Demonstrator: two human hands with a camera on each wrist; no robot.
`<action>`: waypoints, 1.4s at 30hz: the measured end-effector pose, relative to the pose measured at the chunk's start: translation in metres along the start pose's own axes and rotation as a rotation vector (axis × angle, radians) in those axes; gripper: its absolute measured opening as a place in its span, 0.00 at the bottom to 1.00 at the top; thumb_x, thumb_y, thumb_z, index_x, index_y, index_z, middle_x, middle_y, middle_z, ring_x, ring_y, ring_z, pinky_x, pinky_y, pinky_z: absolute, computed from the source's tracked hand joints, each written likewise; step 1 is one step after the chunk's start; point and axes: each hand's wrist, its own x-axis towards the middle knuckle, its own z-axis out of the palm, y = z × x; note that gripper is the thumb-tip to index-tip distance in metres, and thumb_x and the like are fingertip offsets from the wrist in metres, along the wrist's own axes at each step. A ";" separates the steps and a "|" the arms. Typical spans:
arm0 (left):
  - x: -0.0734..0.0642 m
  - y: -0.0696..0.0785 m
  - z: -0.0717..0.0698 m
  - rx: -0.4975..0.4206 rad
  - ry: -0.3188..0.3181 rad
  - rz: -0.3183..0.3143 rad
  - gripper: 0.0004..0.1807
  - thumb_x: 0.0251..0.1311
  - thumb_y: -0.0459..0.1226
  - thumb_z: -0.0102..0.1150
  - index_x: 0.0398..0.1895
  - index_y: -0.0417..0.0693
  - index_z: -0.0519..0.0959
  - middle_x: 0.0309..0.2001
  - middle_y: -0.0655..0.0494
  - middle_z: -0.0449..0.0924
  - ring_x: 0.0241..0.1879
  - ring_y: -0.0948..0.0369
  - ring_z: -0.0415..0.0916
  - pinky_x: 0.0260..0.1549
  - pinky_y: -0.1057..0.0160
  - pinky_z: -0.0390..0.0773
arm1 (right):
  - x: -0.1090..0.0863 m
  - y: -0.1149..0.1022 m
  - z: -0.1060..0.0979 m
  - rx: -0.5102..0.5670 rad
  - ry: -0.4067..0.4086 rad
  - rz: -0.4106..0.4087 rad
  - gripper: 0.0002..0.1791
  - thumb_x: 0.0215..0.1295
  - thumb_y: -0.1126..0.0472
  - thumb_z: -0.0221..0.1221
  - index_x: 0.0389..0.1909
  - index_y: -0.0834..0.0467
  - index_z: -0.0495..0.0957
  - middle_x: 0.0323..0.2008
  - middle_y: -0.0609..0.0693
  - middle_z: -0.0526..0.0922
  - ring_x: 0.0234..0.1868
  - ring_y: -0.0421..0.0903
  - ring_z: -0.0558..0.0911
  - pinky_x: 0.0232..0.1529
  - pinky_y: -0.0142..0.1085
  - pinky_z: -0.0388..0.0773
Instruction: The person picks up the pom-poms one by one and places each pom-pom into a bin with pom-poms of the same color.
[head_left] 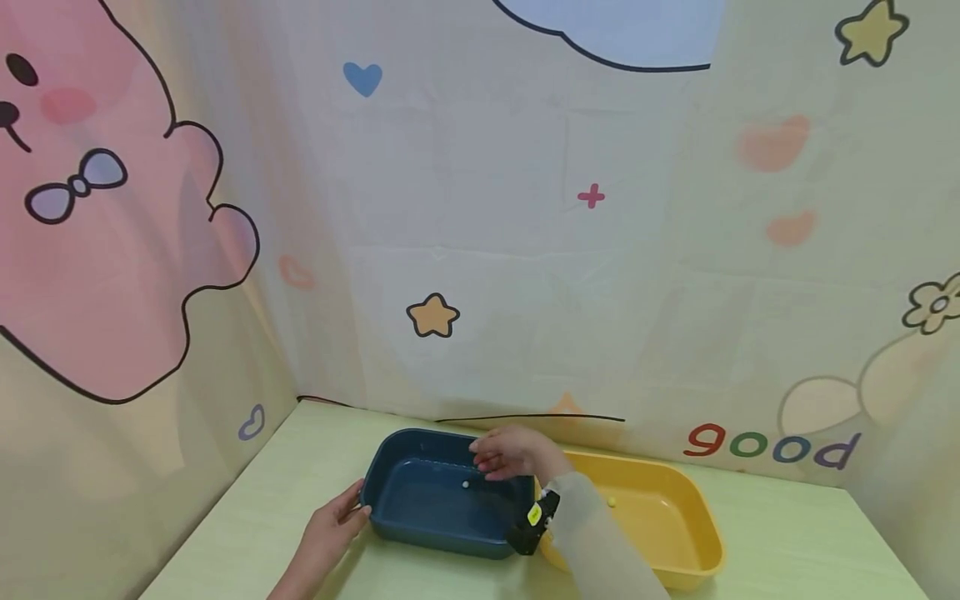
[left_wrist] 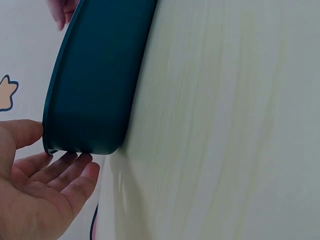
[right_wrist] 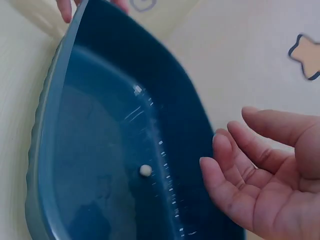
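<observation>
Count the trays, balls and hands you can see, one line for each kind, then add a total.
Trays: 2 (blue tray, yellow tray)
Balls: 2 (white ball, yellow ball)
Hands: 2 (left hand, right hand)
Total: 6

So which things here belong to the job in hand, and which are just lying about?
In the job, seemingly:
glossy dark blue oblong tray, gripped by the left hand
small white ball inside it
perhaps the yellow oblong tray and its small yellow ball

Just surroundings:
pale printed cloth backdrop
pale green tabletop
</observation>
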 end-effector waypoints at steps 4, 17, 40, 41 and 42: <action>0.001 0.000 0.000 0.012 -0.003 -0.012 0.29 0.72 0.34 0.55 0.73 0.30 0.66 0.68 0.27 0.71 0.66 0.36 0.75 0.54 0.50 0.86 | -0.012 -0.004 -0.002 0.009 -0.038 -0.060 0.20 0.76 0.59 0.55 0.60 0.70 0.74 0.37 0.49 0.80 0.35 0.40 0.80 0.42 0.33 0.84; -0.001 0.003 0.000 0.019 0.003 -0.015 0.29 0.72 0.34 0.55 0.73 0.30 0.65 0.68 0.27 0.70 0.66 0.36 0.75 0.54 0.50 0.86 | -0.073 0.000 -0.004 0.102 -0.125 -0.236 0.09 0.77 0.60 0.55 0.48 0.60 0.79 0.34 0.44 0.80 0.35 0.38 0.80 0.43 0.29 0.85; -0.003 0.000 -0.002 0.017 0.001 -0.027 0.29 0.73 0.34 0.53 0.74 0.32 0.65 0.69 0.28 0.70 0.67 0.37 0.75 0.53 0.51 0.86 | -0.150 0.086 0.012 0.000 0.023 -0.213 0.21 0.73 0.58 0.60 0.51 0.74 0.75 0.33 0.43 0.79 0.36 0.41 0.76 0.37 0.29 0.77; -0.003 0.000 -0.003 0.015 -0.001 -0.028 0.29 0.73 0.34 0.53 0.74 0.32 0.65 0.69 0.28 0.70 0.67 0.37 0.75 0.53 0.51 0.86 | -0.150 0.090 0.013 0.001 0.027 -0.195 0.20 0.72 0.58 0.61 0.51 0.74 0.75 0.32 0.44 0.78 0.35 0.41 0.75 0.36 0.28 0.76; -0.003 0.000 -0.003 0.015 -0.001 -0.030 0.29 0.73 0.34 0.53 0.74 0.32 0.64 0.69 0.28 0.70 0.67 0.37 0.75 0.52 0.52 0.86 | -0.151 0.095 0.015 0.004 0.027 -0.185 0.20 0.72 0.59 0.61 0.50 0.74 0.75 0.31 0.44 0.78 0.34 0.41 0.75 0.35 0.27 0.75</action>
